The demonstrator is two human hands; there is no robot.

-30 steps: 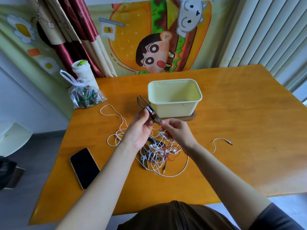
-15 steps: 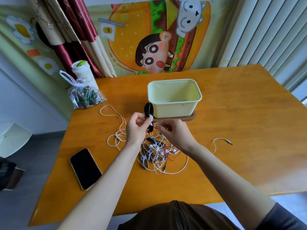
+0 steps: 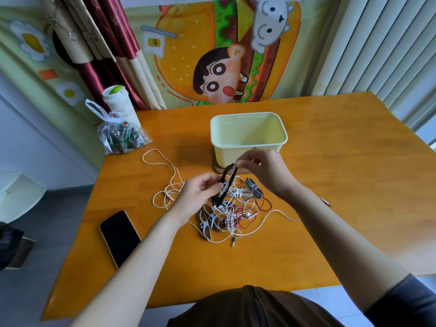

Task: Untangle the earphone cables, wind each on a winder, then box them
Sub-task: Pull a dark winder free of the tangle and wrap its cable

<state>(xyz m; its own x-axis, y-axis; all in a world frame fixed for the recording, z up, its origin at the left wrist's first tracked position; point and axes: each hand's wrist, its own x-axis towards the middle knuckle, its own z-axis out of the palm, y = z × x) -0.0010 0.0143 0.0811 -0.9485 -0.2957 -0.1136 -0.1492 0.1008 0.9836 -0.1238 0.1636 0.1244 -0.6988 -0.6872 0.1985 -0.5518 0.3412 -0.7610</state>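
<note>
Observer: Left hand [image 3: 198,194]: what is its state?

Operator: On my feed its fingers are curled round the lower half of the black winder [image 3: 233,174]. It holds the winder tilted above the table [image 3: 342,166], upper end toward the box.

Observer: And the right hand [image 3: 264,171]?

Operator: Thumb and forefinger are closed in a narrow pinch at the winder's upper tip. I cannot tell whether a cable runs between them.

Observer: Where are the earphone cables?

Operator: Directly beneath both hands I see the tangle of cables [image 3: 233,215], white strands mixed with red, lying on the table. A white winder [image 3: 207,220] lies in its left part. A second winder [image 3: 253,188], with dark pads, sits at its far right edge, near the right wrist. One white loop [image 3: 153,150] trails out to the far left, and a jack plug [image 3: 326,203] shows beyond the right forearm.

Observer: Further out?

Operator: The pale yellow box [image 3: 247,114] stands open just behind the right hand, on a brown base [image 3: 218,169]. A phone [image 3: 120,237] lies dark side up near the left forearm. A clear plastic bag [image 3: 122,140] and a white cup [image 3: 119,105] stand at the table's far left corner.
</note>
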